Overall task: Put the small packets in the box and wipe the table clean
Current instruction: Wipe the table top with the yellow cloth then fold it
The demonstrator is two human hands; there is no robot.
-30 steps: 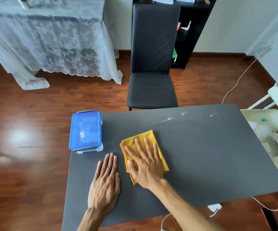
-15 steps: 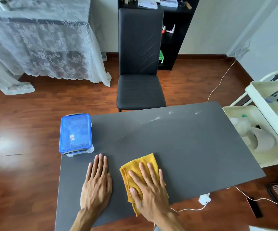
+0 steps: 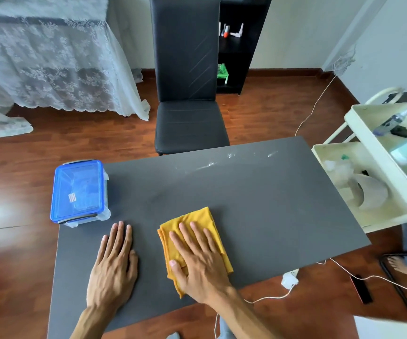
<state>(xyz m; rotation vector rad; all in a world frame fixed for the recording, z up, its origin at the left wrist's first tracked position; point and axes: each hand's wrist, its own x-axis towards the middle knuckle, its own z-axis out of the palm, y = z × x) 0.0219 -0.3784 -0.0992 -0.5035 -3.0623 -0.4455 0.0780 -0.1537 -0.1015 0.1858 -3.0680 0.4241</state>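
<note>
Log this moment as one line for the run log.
phase: wiping | right hand: flat on yellow cloth | left hand: flat on table | box: lidded | white smears: far edge

Yellow cloth [image 3: 198,231], blue-lid box [image 3: 79,190], dk grey table [image 3: 258,204], white lace drape [image 3: 51,64]

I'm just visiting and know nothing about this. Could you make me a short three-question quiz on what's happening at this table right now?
1. True or false: the box has its lid off.
2. Which hand presses the cloth? A) left B) right C) both
3. Fill in: white smears remain near the table's ____ edge, by the chair.

Key:
1. False; the blue lid is on.
2. B; the right hand lies flat on the cloth, while the left hand rests flat on the bare table.
3. Far.
</note>
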